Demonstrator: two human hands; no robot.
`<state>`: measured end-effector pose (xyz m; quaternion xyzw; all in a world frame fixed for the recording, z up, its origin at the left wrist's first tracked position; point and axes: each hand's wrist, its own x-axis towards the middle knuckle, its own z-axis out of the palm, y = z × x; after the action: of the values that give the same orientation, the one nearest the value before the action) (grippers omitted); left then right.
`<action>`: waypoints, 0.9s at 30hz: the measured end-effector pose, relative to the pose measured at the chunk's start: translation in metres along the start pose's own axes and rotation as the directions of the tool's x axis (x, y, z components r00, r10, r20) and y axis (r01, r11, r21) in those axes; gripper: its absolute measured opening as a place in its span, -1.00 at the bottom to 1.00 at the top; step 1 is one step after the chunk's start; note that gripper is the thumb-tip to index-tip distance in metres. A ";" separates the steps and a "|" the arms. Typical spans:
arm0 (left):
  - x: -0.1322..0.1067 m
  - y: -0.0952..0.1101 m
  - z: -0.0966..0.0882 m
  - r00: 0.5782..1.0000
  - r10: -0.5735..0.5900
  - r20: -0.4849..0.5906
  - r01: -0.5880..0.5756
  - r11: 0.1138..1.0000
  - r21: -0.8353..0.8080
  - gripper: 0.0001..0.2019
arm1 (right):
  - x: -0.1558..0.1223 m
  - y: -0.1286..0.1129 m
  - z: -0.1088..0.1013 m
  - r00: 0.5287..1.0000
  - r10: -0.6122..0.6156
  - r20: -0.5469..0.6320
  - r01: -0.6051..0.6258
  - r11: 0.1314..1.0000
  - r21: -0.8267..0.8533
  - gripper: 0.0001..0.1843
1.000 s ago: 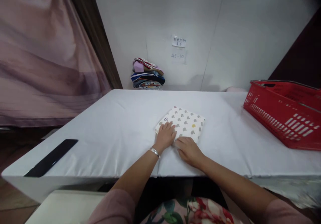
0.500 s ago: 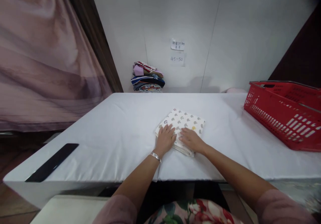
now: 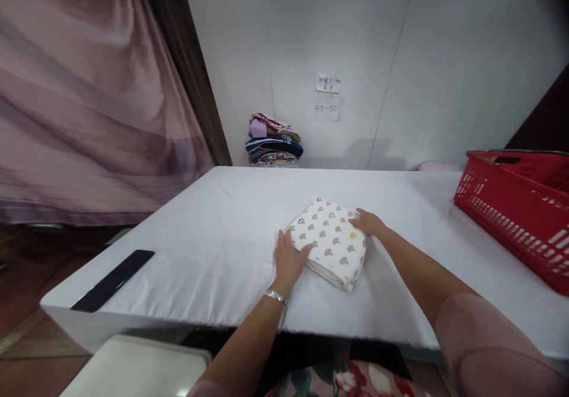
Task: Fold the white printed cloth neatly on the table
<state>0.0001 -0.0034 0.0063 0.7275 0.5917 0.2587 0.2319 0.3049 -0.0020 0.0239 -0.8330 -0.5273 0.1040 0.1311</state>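
Observation:
A folded white cloth (image 3: 326, 237) printed with grey mushroom-like shapes lies flat on the white-covered table (image 3: 213, 237), turned at an angle. My left hand (image 3: 290, 259) grips its near left edge, the thumb resting on top and the fingers along the side. At the far right edge, my right hand (image 3: 370, 222) holds the cloth, with fingertips over the top and the rest of the hand against the side. Whether any fingers reach underneath is hidden. The folded layers show along the near edge.
A red plastic basket (image 3: 511, 201) stands on the table at the right. Beyond the far edge rises a stack of folded fabrics (image 3: 273, 141) against the wall. A black flat slab (image 3: 113, 281) lies at the left, and a white stool (image 3: 137, 364) is below.
My hands have gone from lying flat on top of the cloth to its left and right edges. The view has shifted slightly left, so things appear farther right.

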 end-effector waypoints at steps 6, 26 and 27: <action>0.041 -0.005 -0.009 0.978 0.099 0.185 -0.080 0.991 -0.107 -0.19 | -0.014 0.019 -0.002 0.991 0.108 0.081 -0.115 0.989 0.097 -0.22; 0.063 0.003 -0.002 0.992 0.062 0.107 -0.055 0.996 -0.065 -0.71 | -0.047 0.010 0.007 0.988 0.153 0.017 -0.146 0.900 0.411 -0.21; 0.068 0.004 -0.002 0.992 0.062 0.109 -0.054 0.995 -0.082 -0.72 | -0.048 0.008 0.009 0.987 0.159 0.005 -0.144 0.878 0.457 -0.20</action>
<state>0.0125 0.0623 0.0171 0.7479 0.5457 0.2478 0.2854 0.2890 -0.0475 0.0146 -0.8192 -0.4192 0.2210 0.3230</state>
